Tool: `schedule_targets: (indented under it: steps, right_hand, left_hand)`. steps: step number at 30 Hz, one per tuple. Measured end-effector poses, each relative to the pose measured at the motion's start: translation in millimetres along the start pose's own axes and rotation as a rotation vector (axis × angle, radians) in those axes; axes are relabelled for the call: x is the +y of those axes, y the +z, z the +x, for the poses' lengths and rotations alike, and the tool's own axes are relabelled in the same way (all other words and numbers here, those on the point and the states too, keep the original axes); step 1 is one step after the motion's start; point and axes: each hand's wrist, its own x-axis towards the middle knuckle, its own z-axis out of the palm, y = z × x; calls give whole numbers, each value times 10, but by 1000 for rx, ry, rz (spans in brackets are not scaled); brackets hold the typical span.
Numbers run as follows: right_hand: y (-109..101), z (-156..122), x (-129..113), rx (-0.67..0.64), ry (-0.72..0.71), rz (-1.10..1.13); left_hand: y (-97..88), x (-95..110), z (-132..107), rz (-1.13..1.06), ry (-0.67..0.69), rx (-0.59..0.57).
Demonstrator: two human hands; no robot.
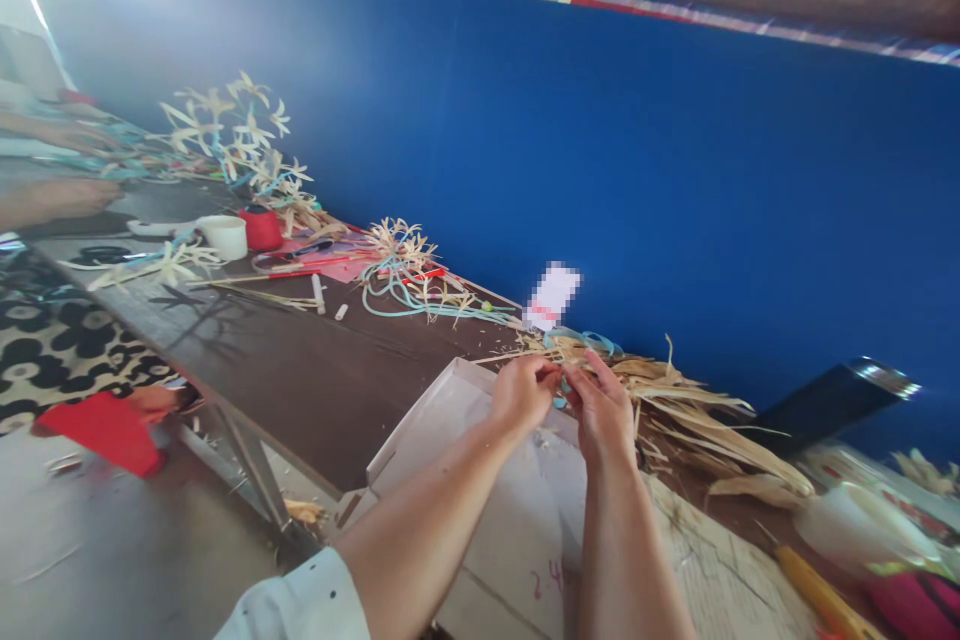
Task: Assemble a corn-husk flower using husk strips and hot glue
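My left hand (525, 390) and my right hand (606, 410) meet above the far edge of a cardboard box lid (420, 420). The fingers of my left hand are closed in a pinch. My right thumb and fingers close in from the other side, with some fingertips stretched upward. Between the fingertips shows a small light-blue strip (560, 402), mostly hidden by the fingers. Dry corn husks (697, 410) lie in a heap right beside my right hand, and thin husk scraps (532, 344) lie just behind both hands.
Along the blue partition (675, 170) lie light-blue stems (390, 295) and husk flowers (240, 135). A white cup (223, 237) and a red container (261, 228) stand left. On the right are a black cylinder (825, 405) and a yellow-handled tool (821, 590). Another person's hand (64, 200) reaches in at far left.
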Motion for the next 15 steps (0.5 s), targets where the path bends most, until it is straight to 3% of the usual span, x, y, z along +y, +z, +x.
schedule_targets:
  steps: [15]
  right_hand:
    - [-34,30,39,29,-39,-78]
  left_hand:
    - [-89,109,-34,92,-29,-113]
